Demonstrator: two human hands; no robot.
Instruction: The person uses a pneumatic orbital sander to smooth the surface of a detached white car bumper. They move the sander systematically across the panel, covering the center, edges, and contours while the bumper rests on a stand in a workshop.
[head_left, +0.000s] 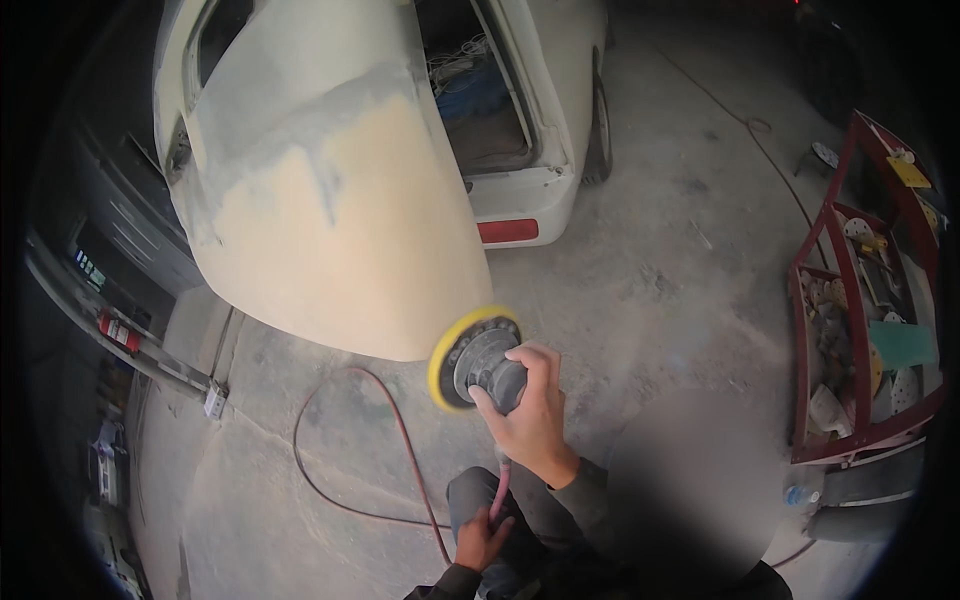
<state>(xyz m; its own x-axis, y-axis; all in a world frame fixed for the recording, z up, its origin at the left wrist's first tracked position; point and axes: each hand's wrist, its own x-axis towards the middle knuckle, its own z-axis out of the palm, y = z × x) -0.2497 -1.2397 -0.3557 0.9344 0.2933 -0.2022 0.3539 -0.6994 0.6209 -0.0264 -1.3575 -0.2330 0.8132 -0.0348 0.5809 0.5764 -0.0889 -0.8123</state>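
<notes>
My right hand (535,420) is wrapped round the dark body of a round orbital sander (488,368) with a yellow-edged pad. The pad is tilted on edge by the lower right end of a car body panel (350,250); whether it touches cannot be told. Beige and grey patches cover the panel's smooth curve. Lower down, by my knee, my left hand (483,545) has its fingers closed round the pinkish air hose (501,490), which runs up toward the sander.
Behind the panel stands a white car with a red rear light (508,231). Reddish hose (390,390) loops over the concrete floor. At right is a red-framed cart (800,370) with sanding discs and tools. A fire extinguisher (118,332) is at left. A blurred grey patch hides the lower right.
</notes>
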